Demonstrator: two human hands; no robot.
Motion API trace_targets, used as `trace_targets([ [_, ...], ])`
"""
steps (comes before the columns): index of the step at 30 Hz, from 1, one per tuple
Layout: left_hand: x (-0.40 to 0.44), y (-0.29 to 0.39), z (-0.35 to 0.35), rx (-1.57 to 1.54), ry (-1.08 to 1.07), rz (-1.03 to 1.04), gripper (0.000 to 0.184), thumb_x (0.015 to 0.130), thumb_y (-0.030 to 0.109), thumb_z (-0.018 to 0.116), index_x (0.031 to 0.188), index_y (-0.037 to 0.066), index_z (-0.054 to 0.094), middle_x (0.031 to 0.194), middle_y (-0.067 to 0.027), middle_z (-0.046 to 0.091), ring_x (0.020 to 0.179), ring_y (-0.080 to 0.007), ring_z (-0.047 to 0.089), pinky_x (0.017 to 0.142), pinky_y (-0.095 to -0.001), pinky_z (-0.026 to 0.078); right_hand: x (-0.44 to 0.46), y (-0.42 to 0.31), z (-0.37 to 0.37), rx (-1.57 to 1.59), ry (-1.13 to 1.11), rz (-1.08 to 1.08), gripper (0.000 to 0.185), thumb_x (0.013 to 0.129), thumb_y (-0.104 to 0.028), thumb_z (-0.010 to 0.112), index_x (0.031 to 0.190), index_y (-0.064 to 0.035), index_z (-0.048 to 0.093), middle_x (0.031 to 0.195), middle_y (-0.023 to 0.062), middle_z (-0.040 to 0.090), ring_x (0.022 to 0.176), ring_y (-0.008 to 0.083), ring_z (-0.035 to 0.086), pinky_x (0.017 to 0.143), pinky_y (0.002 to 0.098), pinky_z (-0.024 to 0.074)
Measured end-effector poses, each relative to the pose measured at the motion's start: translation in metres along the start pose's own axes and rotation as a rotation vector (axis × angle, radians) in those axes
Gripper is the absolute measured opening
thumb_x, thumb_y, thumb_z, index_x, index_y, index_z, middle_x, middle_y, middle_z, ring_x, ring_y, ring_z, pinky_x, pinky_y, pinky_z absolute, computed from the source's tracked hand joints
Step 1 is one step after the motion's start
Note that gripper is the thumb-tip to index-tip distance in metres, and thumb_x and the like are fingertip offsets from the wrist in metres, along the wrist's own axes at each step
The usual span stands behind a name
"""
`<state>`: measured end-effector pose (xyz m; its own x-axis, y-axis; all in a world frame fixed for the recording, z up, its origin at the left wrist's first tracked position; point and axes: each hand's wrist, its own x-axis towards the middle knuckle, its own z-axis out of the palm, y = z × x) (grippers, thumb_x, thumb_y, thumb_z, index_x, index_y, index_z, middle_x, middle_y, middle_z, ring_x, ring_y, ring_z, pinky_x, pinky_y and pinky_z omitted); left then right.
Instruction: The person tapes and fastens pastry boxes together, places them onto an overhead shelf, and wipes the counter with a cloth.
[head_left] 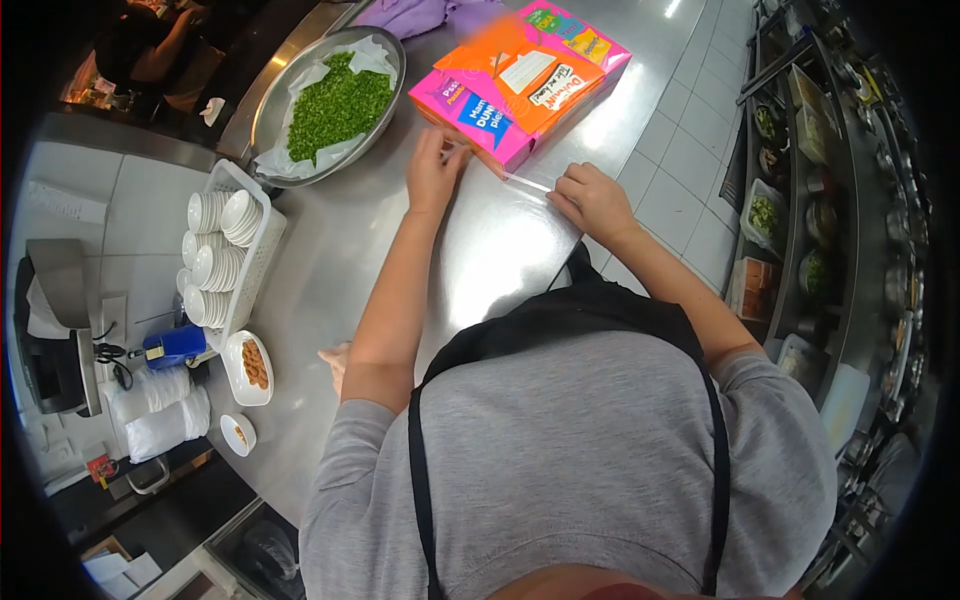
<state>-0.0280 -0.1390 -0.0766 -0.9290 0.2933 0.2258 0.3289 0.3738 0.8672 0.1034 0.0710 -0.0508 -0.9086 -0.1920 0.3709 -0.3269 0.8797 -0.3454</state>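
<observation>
A pink and orange Dunkin' donut box (510, 85) lies on the steel table, with faint shiny lines over its lid that look like clear plastic. My right hand (592, 203) is closed, pinching a whitish translucent plastic strip (528, 183) off the box's near corner. My left hand (435, 172) is at the box's near left edge, its fingers curled and closed around a bit of the clear plastic. Whether both hands hold one piece cannot be made out. Beside the box, to the left, a steel bowl (262, 112) lined with white paper holds chopped green herbs (340, 105).
A white basket (262, 265) of stacked small dishes stands at the left, near a dish (236, 370) of brown pieces and a small bowl (238, 448). Another person's fingertips (338, 362) show by my left elbow. Purple cloth (430, 15) lies behind; shelves (790, 250) line the right.
</observation>
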Motion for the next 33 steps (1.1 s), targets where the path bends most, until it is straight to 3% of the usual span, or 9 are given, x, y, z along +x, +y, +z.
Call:
trace_targets([
  [2, 0.009, 0.014, -0.005, 0.343, 0.306, 0.528, 0.015, 0.071, 0.010, 0.066, 0.080, 0.006, 0.055, 0.090, -0.0084, 0.053, 0.084, -0.0247, 0.052, 0.072, -0.0331, 0.043, 0.001, 0.003, 0.001, 0.000, 0.017, 0.002, 0.014, 0.073, -0.019, 0.061, 0.069, -0.0086, 0.053, 0.073, 0.0042, 0.047, 0.072, 0.0213, 0.050, 0.062, 0.0329, 0.0438],
  [3, 0.007, 0.024, -0.006, 0.334, 0.236, 0.513, 0.015, 0.073, 0.014, 0.063, 0.086, 0.010, 0.058, 0.099, -0.0072, 0.053, 0.096, -0.0264, 0.049, 0.083, -0.0386, 0.038, 0.001, 0.004, 0.002, 0.003, 0.031, 0.000, 0.013, 0.072, -0.019, 0.061, 0.069, -0.0093, 0.053, 0.073, 0.0037, 0.047, 0.072, 0.0211, 0.050, 0.061, 0.0332, 0.0442],
  [4, 0.005, 0.035, -0.005, 0.333, 0.228, 0.515, 0.015, 0.073, 0.014, 0.063, 0.086, 0.010, 0.058, 0.099, -0.0072, 0.053, 0.096, -0.0264, 0.049, 0.083, -0.0386, 0.038, 0.001, 0.006, 0.003, 0.003, 0.033, 0.008, 0.013, 0.072, -0.019, 0.061, 0.069, -0.0093, 0.053, 0.073, 0.0037, 0.047, 0.072, 0.0211, 0.050, 0.061, 0.0332, 0.0442],
  [6, 0.002, 0.052, 0.001, 0.466, 0.018, 0.764, 0.020, 0.073, 0.021, 0.064, 0.091, 0.012, 0.059, 0.103, -0.0055, 0.053, 0.101, -0.0247, 0.048, 0.089, -0.0434, 0.033, 0.003, 0.010, 0.003, -0.007, 0.015, 0.016, 0.013, 0.073, -0.020, 0.061, 0.070, -0.0091, 0.054, 0.073, 0.0038, 0.048, 0.073, 0.0211, 0.051, 0.062, 0.0331, 0.0444],
  [7, -0.001, 0.054, 0.006, 0.480, -0.049, 0.747, 0.022, 0.073, 0.025, 0.064, 0.092, 0.014, 0.060, 0.103, -0.0043, 0.054, 0.104, -0.0233, 0.047, 0.095, -0.0476, 0.028, 0.004, 0.011, 0.002, -0.006, 0.016, 0.021, 0.013, 0.073, -0.020, 0.061, 0.070, -0.0091, 0.054, 0.073, 0.0038, 0.048, 0.073, 0.0211, 0.051, 0.062, 0.0331, 0.0444],
  [22, -0.006, 0.031, 0.021, 0.383, -0.099, 0.678, 0.016, 0.072, 0.017, 0.065, 0.085, 0.010, 0.059, 0.095, -0.0041, 0.055, 0.098, -0.0236, 0.051, 0.099, -0.0535, 0.024, 0.053, 0.048, 0.023, 0.006, 0.072, 0.078, 0.021, 0.074, -0.031, 0.061, 0.075, -0.0101, 0.060, 0.081, 0.0036, 0.057, 0.080, 0.0215, 0.054, 0.069, 0.0334, 0.0440],
  [29, -0.006, 0.031, 0.023, 0.397, -0.102, 0.673, 0.016, 0.071, 0.016, 0.065, 0.084, 0.011, 0.059, 0.094, -0.0034, 0.056, 0.099, -0.0232, 0.050, 0.099, -0.0540, 0.023, 0.057, 0.098, -0.002, -0.143, 0.118, 0.304, 0.030, 0.073, -0.037, 0.062, 0.067, -0.0081, 0.058, 0.070, 0.0069, 0.056, 0.070, 0.0252, 0.055, 0.062, 0.0373, 0.0442],
  [31, -0.006, 0.032, 0.023, 0.406, -0.110, 0.664, 0.017, 0.070, 0.018, 0.066, 0.083, 0.010, 0.057, 0.096, -0.0034, 0.055, 0.101, -0.0231, 0.050, 0.100, -0.0539, 0.022, 0.055, 0.108, -0.004, -0.095, 0.048, 0.513, 0.036, 0.072, -0.041, 0.063, 0.062, -0.0072, 0.054, 0.069, 0.0077, 0.055, 0.067, 0.0261, 0.054, 0.059, 0.0373, 0.0435],
  [33, -0.005, 0.033, 0.022, 0.416, -0.113, 0.661, 0.020, 0.069, 0.019, 0.066, 0.082, 0.010, 0.056, 0.095, -0.0041, 0.054, 0.100, -0.0233, 0.049, 0.099, -0.0535, 0.022, 0.047, 0.102, 0.008, -0.047, 0.038, 0.342, 0.039, 0.071, -0.042, 0.064, 0.061, -0.0069, 0.052, 0.068, 0.0082, 0.054, 0.066, 0.0263, 0.053, 0.058, 0.0371, 0.0431],
])
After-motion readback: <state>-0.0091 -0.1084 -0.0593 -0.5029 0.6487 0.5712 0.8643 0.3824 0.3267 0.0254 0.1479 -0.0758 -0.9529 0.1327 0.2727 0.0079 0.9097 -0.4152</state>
